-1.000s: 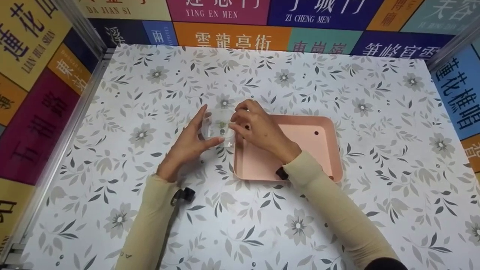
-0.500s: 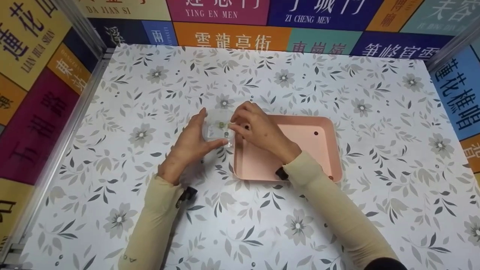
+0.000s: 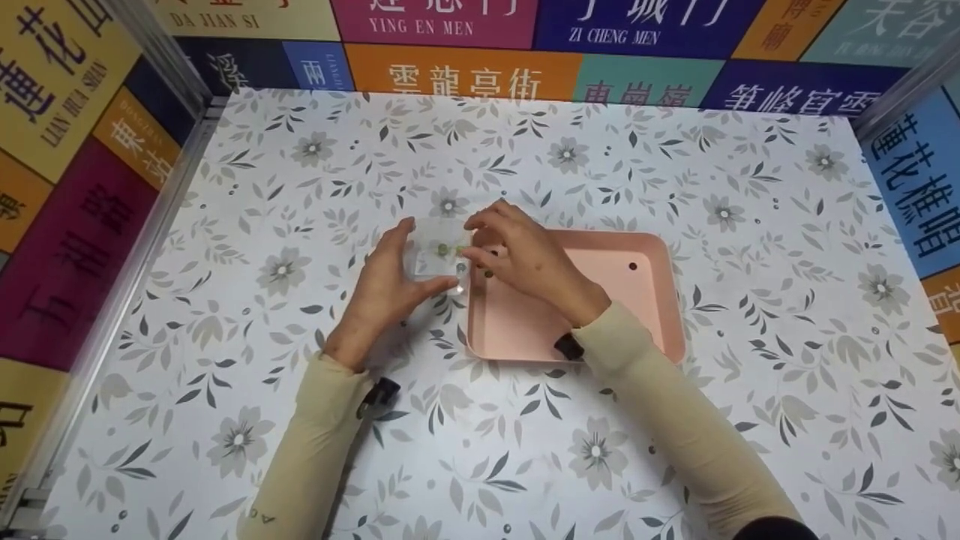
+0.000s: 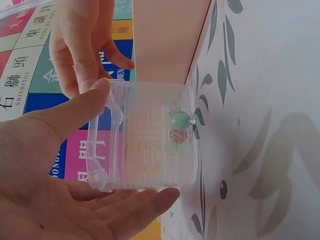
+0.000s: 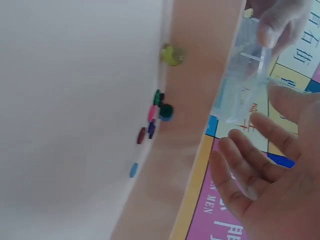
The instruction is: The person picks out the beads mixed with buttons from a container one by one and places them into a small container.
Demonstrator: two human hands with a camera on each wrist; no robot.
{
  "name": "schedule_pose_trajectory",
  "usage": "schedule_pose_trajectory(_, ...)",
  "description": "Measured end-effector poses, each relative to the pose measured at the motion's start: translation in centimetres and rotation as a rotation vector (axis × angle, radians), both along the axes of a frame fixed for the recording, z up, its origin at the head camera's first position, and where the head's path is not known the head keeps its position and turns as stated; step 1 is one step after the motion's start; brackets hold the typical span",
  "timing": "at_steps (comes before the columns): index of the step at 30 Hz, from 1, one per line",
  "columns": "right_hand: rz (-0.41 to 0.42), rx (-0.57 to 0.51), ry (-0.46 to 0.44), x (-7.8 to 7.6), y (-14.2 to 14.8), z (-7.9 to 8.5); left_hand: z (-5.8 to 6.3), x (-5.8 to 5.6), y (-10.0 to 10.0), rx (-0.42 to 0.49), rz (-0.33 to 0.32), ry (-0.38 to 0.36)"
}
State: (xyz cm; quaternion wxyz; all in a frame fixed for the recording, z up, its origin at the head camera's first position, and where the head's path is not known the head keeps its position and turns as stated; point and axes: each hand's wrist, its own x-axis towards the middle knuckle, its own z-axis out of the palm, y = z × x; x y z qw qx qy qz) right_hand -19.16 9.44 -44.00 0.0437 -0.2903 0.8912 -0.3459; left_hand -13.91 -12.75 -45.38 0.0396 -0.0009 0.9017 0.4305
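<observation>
My left hand [image 3: 386,274] grips a clear plastic box [image 4: 150,155], thumb on one rim and fingers along the opposite side. Inside, near the bottom, lie a green bead [image 4: 181,120], a reddish-brown bead [image 4: 178,136] and paler clear pieces. The box stands right beside the left wall of a pink tray [image 3: 570,315]. Above that wall, my right hand [image 3: 529,259] has its fingertips close to the box's rim. In the right wrist view its fingers are spread and loosely bent, with nothing between them.
Inside the tray, the right wrist view shows a yellow translucent bead [image 5: 172,55] and several small coloured pieces, among them a light blue one [image 5: 134,170]. A dark dot [image 3: 633,266] lies on the tray floor. Patterned panels [image 3: 465,71] border the floral-covered table [image 3: 375,465].
My right hand has drawn slightly right and its thumb and fingers have parted. My left hand has slid a little rightward along the box. A small dark piece now shows near the tray's left wall.
</observation>
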Motion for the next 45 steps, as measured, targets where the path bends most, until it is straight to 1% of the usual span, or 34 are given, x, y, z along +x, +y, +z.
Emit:
schedule_pose_trajectory(6,-0.090,0.037,-0.039,0.3,0.4,1.0,-0.3,-0.1,0.0,0.046,-0.008,-0.008)
schedule_pose_trajectory(9,-0.102,0.081,-0.086,0.4,0.5,1.1,-0.4,-0.2,0.0,0.057,0.001,-0.013)
schedule_pose_trajectory(11,-0.075,0.116,-0.122,0.4,0.6,1.0,-0.4,-0.2,0.0,0.062,0.010,-0.017)
schedule_pose_trajectory(17,0.064,0.202,-0.216,0.5,0.8,0.1,-0.5,-0.2,-0.2,0.063,0.018,-0.023)
schedule_pose_trajectory(20,0.080,0.238,-0.256,0.6,0.8,-0.2,-0.6,-0.3,-0.2,0.077,0.019,-0.019)
schedule_pose_trajectory(23,0.093,0.254,-0.275,0.6,0.8,-0.4,-0.7,-0.3,-0.3,0.092,0.020,-0.015)
schedule_pose_trajectory(30,0.106,0.246,-0.277,0.5,0.7,-0.9,-0.7,-0.4,-0.2,0.080,0.016,-0.020)
schedule_pose_trajectory(38,0.121,0.272,-0.212,0.4,0.4,-1.3,-0.7,-0.2,-0.2,0.105,0.020,-0.003)
schedule_pose_trajectory(45,0.120,0.253,-0.202,0.2,0.3,-1.8,-0.8,-0.2,-0.2,0.125,0.018,-0.003)
